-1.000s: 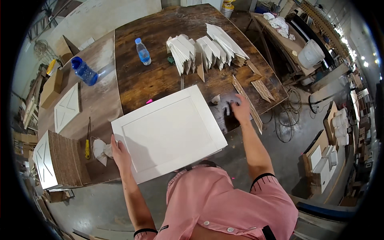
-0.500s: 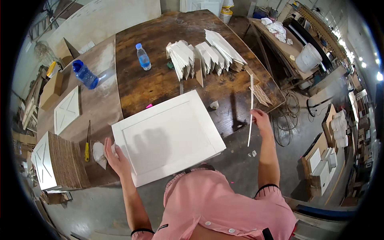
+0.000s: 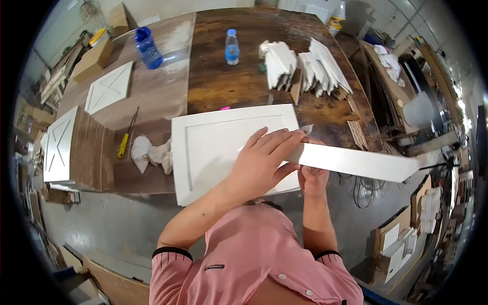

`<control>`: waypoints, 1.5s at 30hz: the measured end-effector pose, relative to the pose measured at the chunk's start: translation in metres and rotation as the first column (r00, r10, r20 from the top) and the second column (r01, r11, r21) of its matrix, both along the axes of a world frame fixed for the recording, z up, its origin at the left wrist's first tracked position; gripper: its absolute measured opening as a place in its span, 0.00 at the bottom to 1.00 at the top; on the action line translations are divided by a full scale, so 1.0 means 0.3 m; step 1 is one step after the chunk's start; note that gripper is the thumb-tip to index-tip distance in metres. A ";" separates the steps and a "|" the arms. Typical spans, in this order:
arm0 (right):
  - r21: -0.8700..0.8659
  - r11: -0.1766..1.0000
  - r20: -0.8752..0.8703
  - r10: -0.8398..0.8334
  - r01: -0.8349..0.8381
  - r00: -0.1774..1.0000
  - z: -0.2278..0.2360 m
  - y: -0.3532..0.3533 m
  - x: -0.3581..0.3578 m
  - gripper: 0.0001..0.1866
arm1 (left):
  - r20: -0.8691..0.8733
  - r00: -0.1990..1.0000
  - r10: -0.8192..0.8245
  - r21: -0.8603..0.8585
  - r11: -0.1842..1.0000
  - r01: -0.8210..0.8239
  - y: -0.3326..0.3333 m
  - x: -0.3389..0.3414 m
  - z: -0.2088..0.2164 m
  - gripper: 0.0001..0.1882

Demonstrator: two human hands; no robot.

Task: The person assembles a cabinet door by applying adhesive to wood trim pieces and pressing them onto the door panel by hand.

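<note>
A long white strip (image 3: 356,161) with a slanted far end reaches out to the right across my body. My right hand (image 3: 314,179) pinches it from below near its inner end. Over that same end lies my left hand (image 3: 264,160), fingers stretched across the top edge and thumb underneath. The inner tip of the strip is hidden by the hands. Beneath them a white panel (image 3: 203,157) with a raised border rests at the table's front edge, its right part partly covered by my hands.
Bundles of white strips (image 3: 282,63) lie at the back right of the wooden table (image 3: 223,86), near a water bottle (image 3: 232,48). Leftward are a blue bottle (image 3: 148,49), a yellow-handled screwdriver (image 3: 123,145), a white cloth (image 3: 161,155) and a stack of boards (image 3: 94,147).
My left hand has moved from the panel's left side over to the strip. My right hand has brought the strip inward, turning its broad face into view. The view has shifted left.
</note>
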State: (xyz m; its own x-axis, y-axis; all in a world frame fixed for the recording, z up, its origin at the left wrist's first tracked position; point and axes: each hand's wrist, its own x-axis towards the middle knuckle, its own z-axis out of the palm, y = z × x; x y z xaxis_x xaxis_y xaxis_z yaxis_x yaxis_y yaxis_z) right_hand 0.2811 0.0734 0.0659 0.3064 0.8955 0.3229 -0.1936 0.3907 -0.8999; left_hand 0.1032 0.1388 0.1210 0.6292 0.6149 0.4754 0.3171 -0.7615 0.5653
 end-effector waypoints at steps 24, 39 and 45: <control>-0.047 0.938 0.984 -0.015 0.345 0.176 -0.080 -0.111 -0.138 0.27 | -0.192 0.981 -0.020 -0.038 0.999 0.013 0.194 -0.387 -0.374 0.30; -0.047 0.952 0.987 -0.002 0.301 0.160 -0.151 -0.031 -0.147 0.23 | -0.117 0.991 0.066 -0.082 0.994 -0.076 0.230 -0.407 -0.450 0.29; -0.078 0.950 0.980 0.018 0.303 0.196 -0.166 -0.023 -0.142 0.23 | -0.114 0.990 0.082 -0.077 0.993 -0.091 0.237 -0.399 -0.441 0.26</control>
State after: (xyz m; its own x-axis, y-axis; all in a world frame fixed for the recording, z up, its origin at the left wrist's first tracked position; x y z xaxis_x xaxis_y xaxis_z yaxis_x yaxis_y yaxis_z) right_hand 0.2385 0.0665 0.0160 0.0306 0.9570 0.2885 0.9199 0.0860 -0.3827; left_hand -0.0164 0.2098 -0.0112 0.6175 0.7034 0.3519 0.4440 -0.6811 0.5822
